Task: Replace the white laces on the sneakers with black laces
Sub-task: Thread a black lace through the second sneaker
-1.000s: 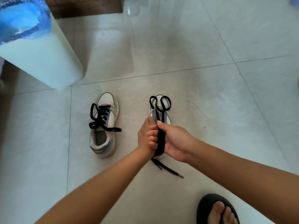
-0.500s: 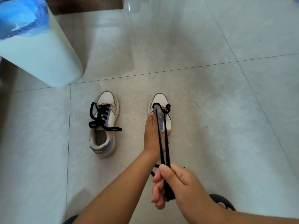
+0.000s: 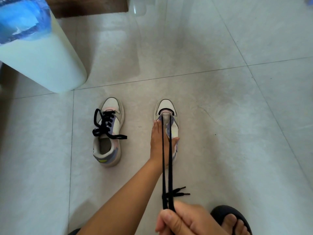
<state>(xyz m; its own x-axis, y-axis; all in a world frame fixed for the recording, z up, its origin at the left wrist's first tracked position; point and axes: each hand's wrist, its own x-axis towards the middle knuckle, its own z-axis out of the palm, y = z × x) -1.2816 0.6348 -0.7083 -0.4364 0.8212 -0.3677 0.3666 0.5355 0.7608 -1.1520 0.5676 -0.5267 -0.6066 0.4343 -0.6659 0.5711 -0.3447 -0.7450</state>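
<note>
Two white, grey and purple sneakers stand on the tiled floor, toes pointing away. The left sneaker [image 3: 109,131] carries a black lace [image 3: 105,124] threaded up and loosely tied. On the right sneaker [image 3: 166,116] a black lace [image 3: 166,167] runs through the eyelets nearest the toe, and both strands stretch taut toward me. My left hand [image 3: 158,141] holds the right sneaker's side, fingers straight along it and thumb across the opening. My right hand [image 3: 184,221] grips both strands low in the frame; the loose lace ends [image 3: 177,192] stick out just above it.
A white water dispenser body [image 3: 42,61] with a blue bottle [image 3: 22,19] on top stands at the upper left. A dark wooden edge [image 3: 88,5] lies at the top. A foot in a black sandal [image 3: 232,219] is at the bottom right.
My right hand has drawn the two lace strands back toward me, and the loop over the right sneaker's toe has pulled flat. My left hand stays on the sneaker.
</note>
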